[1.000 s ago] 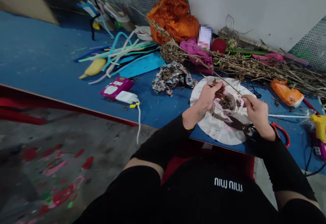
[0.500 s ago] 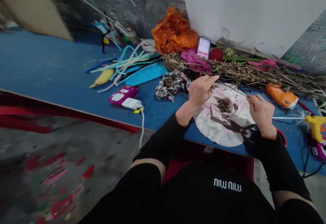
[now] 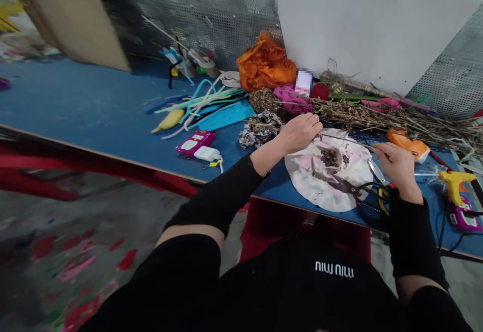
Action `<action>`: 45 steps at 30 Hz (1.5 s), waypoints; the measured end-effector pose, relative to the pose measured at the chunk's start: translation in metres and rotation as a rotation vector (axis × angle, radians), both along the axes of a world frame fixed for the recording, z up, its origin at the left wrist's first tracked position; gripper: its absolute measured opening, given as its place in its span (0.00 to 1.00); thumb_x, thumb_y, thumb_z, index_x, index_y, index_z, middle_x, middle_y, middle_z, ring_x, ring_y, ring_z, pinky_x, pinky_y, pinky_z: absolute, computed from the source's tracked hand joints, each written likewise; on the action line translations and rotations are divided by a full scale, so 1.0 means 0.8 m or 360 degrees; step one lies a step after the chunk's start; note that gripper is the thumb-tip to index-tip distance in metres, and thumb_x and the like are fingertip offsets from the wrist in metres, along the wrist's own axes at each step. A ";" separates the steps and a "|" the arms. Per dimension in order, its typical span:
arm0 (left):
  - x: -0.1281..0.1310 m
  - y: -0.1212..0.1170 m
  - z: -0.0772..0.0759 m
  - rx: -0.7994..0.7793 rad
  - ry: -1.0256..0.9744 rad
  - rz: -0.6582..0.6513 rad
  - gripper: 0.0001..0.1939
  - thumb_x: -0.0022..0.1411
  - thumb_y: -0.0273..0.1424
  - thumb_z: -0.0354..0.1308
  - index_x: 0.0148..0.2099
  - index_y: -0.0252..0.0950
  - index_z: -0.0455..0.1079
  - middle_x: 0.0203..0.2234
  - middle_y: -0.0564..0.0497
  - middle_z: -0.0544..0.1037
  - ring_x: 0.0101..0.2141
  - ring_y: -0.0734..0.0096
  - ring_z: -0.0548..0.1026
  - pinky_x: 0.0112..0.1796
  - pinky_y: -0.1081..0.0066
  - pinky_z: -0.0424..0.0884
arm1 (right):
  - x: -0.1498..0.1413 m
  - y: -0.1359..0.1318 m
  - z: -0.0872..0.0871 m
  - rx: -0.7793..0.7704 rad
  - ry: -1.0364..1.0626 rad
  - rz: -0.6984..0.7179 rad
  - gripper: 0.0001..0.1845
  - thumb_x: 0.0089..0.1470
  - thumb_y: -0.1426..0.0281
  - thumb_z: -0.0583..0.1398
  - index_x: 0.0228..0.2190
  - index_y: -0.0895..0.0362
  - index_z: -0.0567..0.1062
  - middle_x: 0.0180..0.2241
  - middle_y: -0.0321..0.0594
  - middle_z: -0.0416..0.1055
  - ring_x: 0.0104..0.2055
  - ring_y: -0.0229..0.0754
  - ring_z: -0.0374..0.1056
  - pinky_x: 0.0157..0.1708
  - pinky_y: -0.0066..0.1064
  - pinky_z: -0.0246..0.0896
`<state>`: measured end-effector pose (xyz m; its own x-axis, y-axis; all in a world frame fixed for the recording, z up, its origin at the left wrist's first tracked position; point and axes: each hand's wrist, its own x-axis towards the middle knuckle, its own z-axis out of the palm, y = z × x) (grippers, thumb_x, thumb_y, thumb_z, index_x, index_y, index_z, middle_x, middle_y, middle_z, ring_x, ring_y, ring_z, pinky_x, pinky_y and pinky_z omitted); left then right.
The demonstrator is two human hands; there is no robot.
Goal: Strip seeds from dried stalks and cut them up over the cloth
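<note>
A thin dry twig point(image 3: 347, 140) is stretched between my two hands above a round, stained white cloth point(image 3: 309, 191). My left hand point(image 3: 302, 133) is closed on the twig's left part, its fingertips curled together. At the other end, my right hand point(image 3: 398, 165) pinches the twig between thumb and fingers. Crumbled brown plant bits point(image 3: 330, 158) lie in the middle of the cloth. Black-handled scissors point(image 3: 353, 189) rest on the cloth's near right part, blades pointing left. Beneath my right hand lies a silvery metal tool point(image 3: 376, 172), partly covered by it.
Dried stems point(image 3: 377, 115) run along the back, beside orange crumpled paper point(image 3: 266, 65). A floral cloth bundle point(image 3: 256, 133) sits left of my left hand. A purple device point(image 3: 196, 142) and pipe cleaners point(image 3: 211, 98) are farther left. A yellow glue gun point(image 3: 455, 186) lies right.
My hands have spread slightly farther apart with the twig between them. My right hand has shifted right, uncovering more of the scissor handles. The camera view has also shifted.
</note>
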<state>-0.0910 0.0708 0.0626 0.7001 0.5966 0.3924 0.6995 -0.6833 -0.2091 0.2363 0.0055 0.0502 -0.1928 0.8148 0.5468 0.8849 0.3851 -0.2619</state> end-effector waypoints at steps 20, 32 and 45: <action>0.049 -0.026 -0.007 -0.0248 -0.0525 0.0140 0.13 0.61 0.18 0.48 0.41 0.37 0.72 0.35 0.41 0.76 0.34 0.57 0.74 0.33 0.63 0.61 | -0.016 -0.087 0.008 0.0093 -0.0042 -0.0531 0.17 0.66 0.64 0.55 0.39 0.54 0.84 0.34 0.43 0.79 0.32 0.42 0.68 0.28 0.33 0.44; 0.063 -0.033 -0.004 -0.0212 -0.0619 0.0272 0.14 0.62 0.18 0.48 0.40 0.37 0.72 0.35 0.42 0.76 0.34 0.59 0.74 0.32 0.63 0.59 | -0.066 -0.130 0.002 0.0123 -0.0128 -0.0772 0.18 0.70 0.66 0.52 0.38 0.55 0.81 0.32 0.43 0.74 0.24 0.38 0.53 0.27 0.37 0.36; 0.030 -0.029 0.040 -0.0394 -0.0532 -0.0143 0.11 0.60 0.23 0.51 0.38 0.36 0.74 0.35 0.43 0.81 0.37 0.58 0.78 0.34 0.66 0.65 | -0.022 -0.131 0.025 0.0282 -0.0269 -0.0498 0.16 0.69 0.65 0.54 0.42 0.53 0.83 0.32 0.41 0.78 0.29 0.40 0.67 0.29 0.35 0.48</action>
<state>-0.0671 0.0474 0.0946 0.6121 0.6437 0.4593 0.6362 -0.7459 0.1974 0.2190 -0.0995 0.0699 -0.0498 0.7441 0.6662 0.9916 0.1164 -0.0560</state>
